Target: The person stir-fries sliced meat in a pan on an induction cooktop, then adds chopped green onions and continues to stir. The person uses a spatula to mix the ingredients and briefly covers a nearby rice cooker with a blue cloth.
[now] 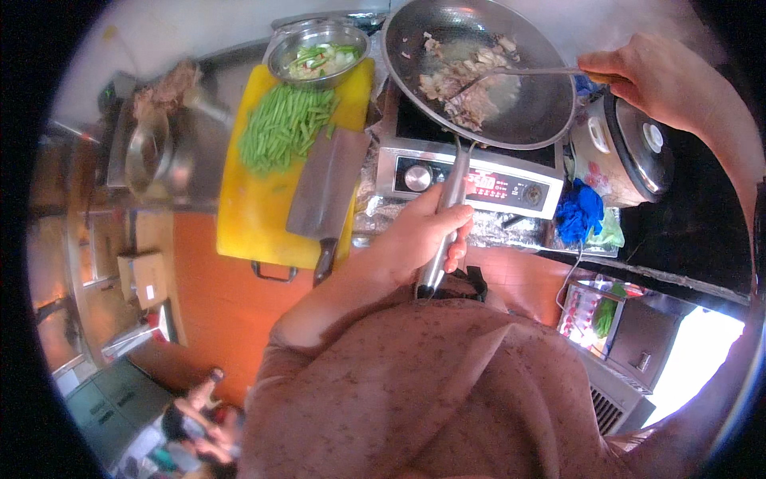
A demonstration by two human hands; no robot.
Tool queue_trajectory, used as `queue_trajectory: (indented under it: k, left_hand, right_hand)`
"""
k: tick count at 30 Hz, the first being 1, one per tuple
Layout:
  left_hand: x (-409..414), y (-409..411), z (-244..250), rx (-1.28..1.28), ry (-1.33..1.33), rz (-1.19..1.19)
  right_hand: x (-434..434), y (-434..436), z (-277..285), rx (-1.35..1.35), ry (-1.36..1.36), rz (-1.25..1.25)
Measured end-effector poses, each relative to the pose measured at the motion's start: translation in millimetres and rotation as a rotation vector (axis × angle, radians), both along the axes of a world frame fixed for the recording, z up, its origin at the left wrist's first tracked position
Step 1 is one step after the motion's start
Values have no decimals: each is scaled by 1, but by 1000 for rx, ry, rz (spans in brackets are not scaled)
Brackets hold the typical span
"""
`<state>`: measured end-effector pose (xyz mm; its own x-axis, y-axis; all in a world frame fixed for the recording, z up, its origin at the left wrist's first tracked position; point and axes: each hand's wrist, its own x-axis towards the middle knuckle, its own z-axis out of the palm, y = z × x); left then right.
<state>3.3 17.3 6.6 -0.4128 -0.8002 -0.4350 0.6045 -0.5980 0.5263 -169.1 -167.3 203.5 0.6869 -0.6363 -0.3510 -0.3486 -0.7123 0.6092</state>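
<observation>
My left hand is wrapped around the metal handle of a wok. The wok sits over an induction cooker with a lit display. Inside it, sliced meat lies in a loose heap, pale and browned in places. From the right side my right hand grips a long-handled metal spatula, whose end reaches into the meat. The spatula's blade is mostly hidden among the slices.
A yellow cutting board on the left bears cut green stalks, a cleaver and a steel bowl of chopped vegetables. At right stand a rice cooker and a crumpled blue cloth. People appear at lower left.
</observation>
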Motion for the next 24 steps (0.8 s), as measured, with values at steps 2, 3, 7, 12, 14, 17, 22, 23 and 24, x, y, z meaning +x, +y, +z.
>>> queue_trajectory:
  k: [2,3,7,12,14,17,22,23,24]
  left_hand:
    - [-2,1,-1,11,13,7]
    - [-3,1,-2,15,20,10]
    - [-2,0,-5,-2,-29,-28]
    - [-7,-2,-13,-70,6,-69]
    - [-7,-1,-14,-77,23,-51]
    - [-6,0,-13,-74,43,-29]
    - [-4,2,-16,-104,53,-17]
    - [-3,2,-17,-107,48,-12]
    - [-2,2,-18,-96,53,-8]
  right_hand:
    - [9,-3,1,-43,105,-3]
    - [14,-5,2,-63,153,1]
    - [41,0,-2,-163,251,10]
    - [59,3,-3,-265,348,-56]
    - [66,-8,-5,-271,350,-21]
    - [76,-17,-11,-260,371,28]
    - [84,-21,-23,-203,382,137]
    - [85,-19,-26,-194,377,162]
    - [84,-18,-27,-188,375,175]
